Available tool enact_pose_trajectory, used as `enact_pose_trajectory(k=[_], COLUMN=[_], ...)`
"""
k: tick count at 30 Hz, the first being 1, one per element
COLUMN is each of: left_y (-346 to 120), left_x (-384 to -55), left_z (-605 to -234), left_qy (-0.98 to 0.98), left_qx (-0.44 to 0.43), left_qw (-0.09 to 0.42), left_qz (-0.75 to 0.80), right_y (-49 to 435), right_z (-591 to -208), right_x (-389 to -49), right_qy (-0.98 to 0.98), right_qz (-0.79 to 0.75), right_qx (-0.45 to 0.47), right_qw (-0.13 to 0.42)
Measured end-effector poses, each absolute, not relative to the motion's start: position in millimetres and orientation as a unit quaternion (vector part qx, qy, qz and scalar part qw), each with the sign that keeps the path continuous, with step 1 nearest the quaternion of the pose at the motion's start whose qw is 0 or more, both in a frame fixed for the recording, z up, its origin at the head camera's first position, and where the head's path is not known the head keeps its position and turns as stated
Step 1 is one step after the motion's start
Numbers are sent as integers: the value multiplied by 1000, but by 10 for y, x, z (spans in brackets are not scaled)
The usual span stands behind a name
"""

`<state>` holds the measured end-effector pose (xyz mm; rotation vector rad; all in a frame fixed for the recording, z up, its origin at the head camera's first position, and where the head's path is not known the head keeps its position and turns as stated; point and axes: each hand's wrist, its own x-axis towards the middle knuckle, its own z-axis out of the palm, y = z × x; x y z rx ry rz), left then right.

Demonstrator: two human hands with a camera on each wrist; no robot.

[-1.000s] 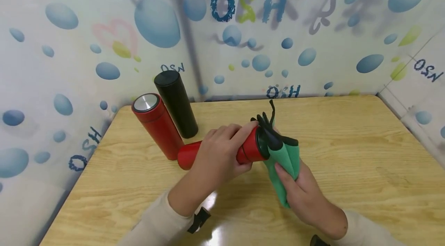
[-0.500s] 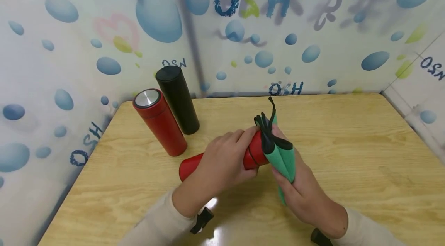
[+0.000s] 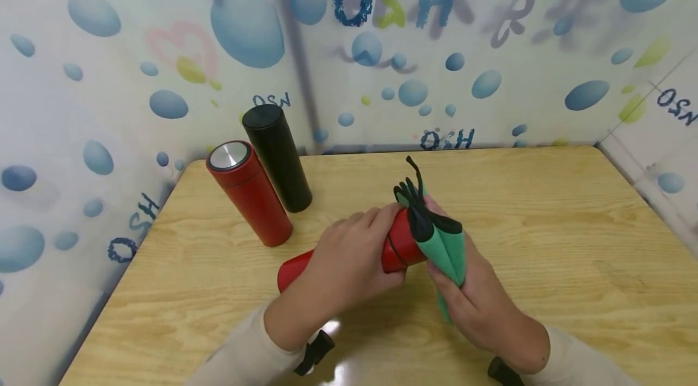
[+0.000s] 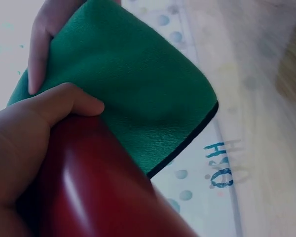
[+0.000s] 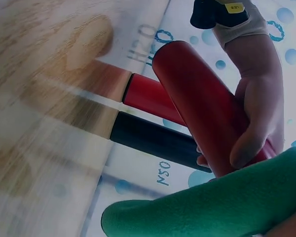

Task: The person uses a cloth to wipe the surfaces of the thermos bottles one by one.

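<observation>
My left hand [image 3: 349, 252] grips a red vacuum flask [image 3: 402, 243] around its body, tilted over the table with its lid end to the right. A green cloth with black edging [image 3: 448, 252] is in my right hand [image 3: 480, 301], folded over and touching that lid end. The cloth hides the lid's top. In the left wrist view the cloth [image 4: 143, 84] spreads wide beyond the flask [image 4: 89, 187]. From the right wrist, the flask's base end [image 5: 180, 64] shows, with the cloth [image 5: 202, 207] across the other end.
A second red flask [image 3: 251, 198] with a silver-topped lid stands upright at the table's left. Close behind it stands a black flask [image 3: 279, 159]. The wooden table [image 3: 545, 222] meets a patterned wall [image 3: 491, 22] at the back.
The cloth has moved left onto the held flask's end, covering the dark rim that showed a second ago. The held flask has dipped slightly. In the last half second little has moved.
</observation>
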<state>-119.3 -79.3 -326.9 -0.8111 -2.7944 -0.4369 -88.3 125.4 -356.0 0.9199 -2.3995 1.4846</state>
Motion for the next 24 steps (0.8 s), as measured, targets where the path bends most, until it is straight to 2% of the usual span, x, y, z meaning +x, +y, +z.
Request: enact_pose_trajectory(k=[6, 17, 21, 24], left_y=[-828, -798, -816, -831], left_x=[-1184, -1173, -1155, -1132], left_z=[-3229, -3234, -3173, -3118], left_qy=[-948, -949, -935, -915], left_qx=[-248, -278, -287, -284], left_qw=[100, 65, 77, 68], left_qz=[-170, -134, -193, -277], right_y=[1252, 1263, 1278, 1305], right_z=[-3552, -3553, -3552, -3567], right_x=[-857, -862, -856, -852], right_qy=[-801, -791, -750, -700], right_qz=[516, 526, 587, 653], right_qx=[297, 306, 300, 285], right_qw=[55, 59, 58, 43])
